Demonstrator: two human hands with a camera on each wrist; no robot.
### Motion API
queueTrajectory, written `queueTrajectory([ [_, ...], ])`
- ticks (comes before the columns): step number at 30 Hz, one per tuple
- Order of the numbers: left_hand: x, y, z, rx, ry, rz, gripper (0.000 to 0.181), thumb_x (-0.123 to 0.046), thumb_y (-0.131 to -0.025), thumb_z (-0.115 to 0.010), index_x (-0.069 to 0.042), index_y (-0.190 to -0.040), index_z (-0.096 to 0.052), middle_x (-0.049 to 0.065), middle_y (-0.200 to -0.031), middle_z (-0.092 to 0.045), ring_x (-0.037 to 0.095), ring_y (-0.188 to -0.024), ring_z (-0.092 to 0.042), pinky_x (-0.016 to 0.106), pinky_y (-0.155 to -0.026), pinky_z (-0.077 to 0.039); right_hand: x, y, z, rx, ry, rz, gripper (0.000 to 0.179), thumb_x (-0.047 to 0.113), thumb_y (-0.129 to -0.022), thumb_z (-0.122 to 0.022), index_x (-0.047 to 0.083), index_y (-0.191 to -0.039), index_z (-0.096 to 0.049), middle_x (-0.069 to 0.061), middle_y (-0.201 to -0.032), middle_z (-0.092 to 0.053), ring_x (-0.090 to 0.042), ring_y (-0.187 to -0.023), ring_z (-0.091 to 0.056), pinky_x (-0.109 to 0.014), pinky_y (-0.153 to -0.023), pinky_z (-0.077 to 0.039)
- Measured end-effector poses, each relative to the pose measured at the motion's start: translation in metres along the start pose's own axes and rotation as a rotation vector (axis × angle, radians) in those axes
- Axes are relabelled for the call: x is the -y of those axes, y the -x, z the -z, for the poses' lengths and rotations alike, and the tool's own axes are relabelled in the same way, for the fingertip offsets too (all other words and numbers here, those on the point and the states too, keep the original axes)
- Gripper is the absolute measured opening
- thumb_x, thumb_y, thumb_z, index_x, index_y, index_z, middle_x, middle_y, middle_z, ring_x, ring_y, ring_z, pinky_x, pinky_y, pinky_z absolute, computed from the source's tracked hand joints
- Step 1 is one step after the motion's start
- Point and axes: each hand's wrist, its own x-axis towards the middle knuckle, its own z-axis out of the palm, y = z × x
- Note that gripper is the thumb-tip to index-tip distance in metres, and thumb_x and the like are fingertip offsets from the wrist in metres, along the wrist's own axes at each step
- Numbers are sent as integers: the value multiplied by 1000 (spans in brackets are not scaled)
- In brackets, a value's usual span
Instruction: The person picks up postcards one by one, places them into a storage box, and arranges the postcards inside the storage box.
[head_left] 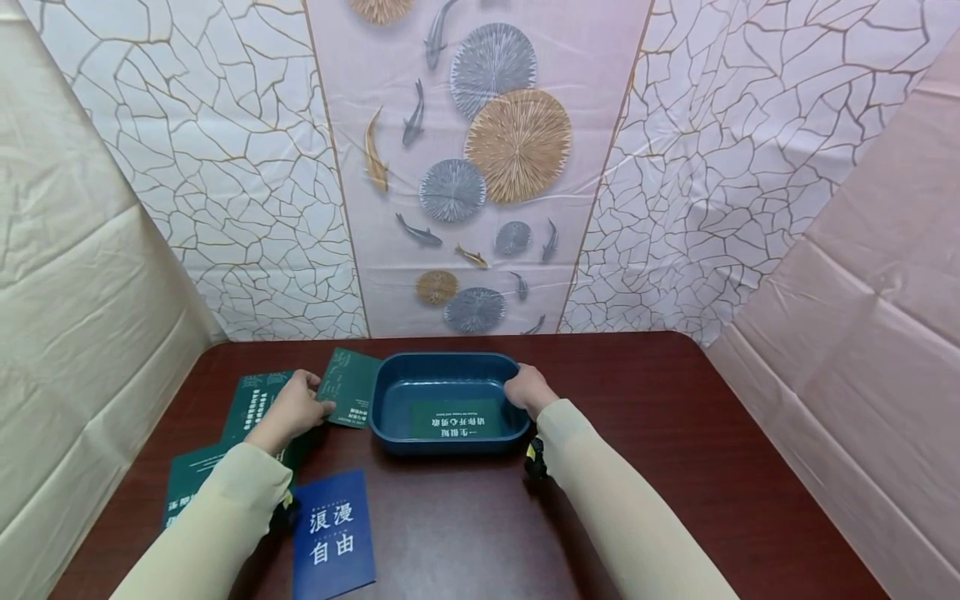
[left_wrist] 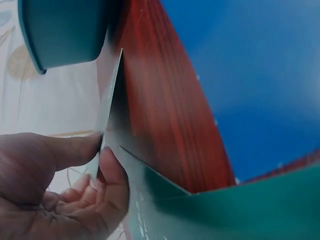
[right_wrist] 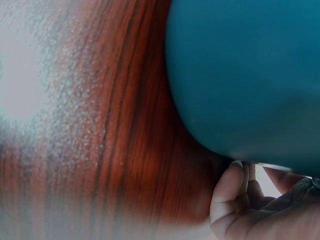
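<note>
My left hand (head_left: 292, 406) pinches the edge of a thin dark green booklet (head_left: 351, 387) with white print. In the left wrist view its thumb and index finger press the booklet (left_wrist: 111, 95) between them, and the sheet stands nearly edge-on. The booklet's far end is right at the left side of a teal rectangular tray (head_left: 446, 447). At the tray's right end, my right hand (head_left: 530, 389) grips the rim; the right wrist view has the fingers curled at the tray's wall (right_wrist: 240, 80). Inside the tray lies another green booklet (head_left: 457, 417) with white lettering.
Under and beside the left forearm, more green booklets (head_left: 253, 410) lie overlapping on the dark red wooden table (head_left: 465, 525). A blue booklet (head_left: 333, 533) with white characters lies nearer the front. Patterned cloth (head_left: 247, 167) hangs behind the table.
</note>
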Motion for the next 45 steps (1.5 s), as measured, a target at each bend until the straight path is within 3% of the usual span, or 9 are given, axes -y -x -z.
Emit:
queueTrajectory([
  [7,-2,3,8,-90,117,-64,38,-5,-101,-46,5,-135,-34,21,-110,-45,31,-88,-59,39,-73,-55,0,1,0,1,2,5,57,2,-98,-39,2,-152,-23,-19,-150,-33,-36,-130,-40,-56,-96,-42],
  [12,-6,4,14,-263,114,-62,37,-13,-103,-42,-1,-138,-38,20,-118,-45,31,-92,-52,39,-70,-47,0,1,0,1,0,7,57,3,-98,-39,3,-152,-22,-19,-151,-32,-34,-128,-42,-54,-94,-43],
  [16,-13,5,18,-397,147,-104,36,-14,-103,-42,-3,-137,-40,19,-120,-46,33,-99,-47,41,-75,-42,0,1,0,0,-1,14,57,2,-97,-40,3,-152,-24,-19,-150,-34,-36,-130,-41,-56,-95,-42],
  [22,-29,7,18,-555,230,-215,34,-13,-102,-43,-4,-135,-42,18,-121,-48,32,-111,-46,47,-91,-40,0,2,-1,-2,-6,19,57,3,-97,-40,3,-152,-24,-19,-149,-35,-37,-130,-41,-56,-95,-42],
  [25,-40,8,13,-645,281,-301,32,-10,-101,-46,-3,-132,-45,18,-119,-50,31,-109,-49,46,-92,-40,0,3,0,2,-2,25,57,4,-98,-40,2,-152,-23,-20,-149,-34,-38,-130,-40,-56,-95,-42],
  [28,-52,10,5,-687,305,-396,30,-8,-100,-48,-3,-129,-47,16,-114,-53,28,-103,-53,43,-86,-42,0,4,0,0,-5,22,57,4,-97,-41,3,-152,-24,-19,-149,-35,-38,-130,-41,-56,-95,-42],
  [32,-68,14,-10,-639,281,-503,29,-6,-99,-49,-4,-128,-50,14,-110,-56,24,-97,-55,40,-77,-43,0,2,0,-5,-1,19,57,4,-97,-42,3,-152,-26,-19,-149,-36,-37,-129,-41,-56,-96,-42],
  [37,-84,19,-28,-489,182,-588,29,-6,-99,-52,-3,-128,-52,14,-111,-59,26,-96,-56,41,-75,-45,-1,0,0,-7,0,15,57,5,-97,-42,3,-152,-25,-18,-149,-35,-36,-131,-40,-56,-97,-41],
  [45,-99,21,-51,-230,30,-508,27,-11,-99,-53,-7,-126,-53,12,-120,-57,28,-111,-53,47,-92,-44,-1,1,1,11,-8,17,57,3,-97,-40,3,-152,-23,-18,-151,-33,-34,-127,-42,-53,-96,-42],
])
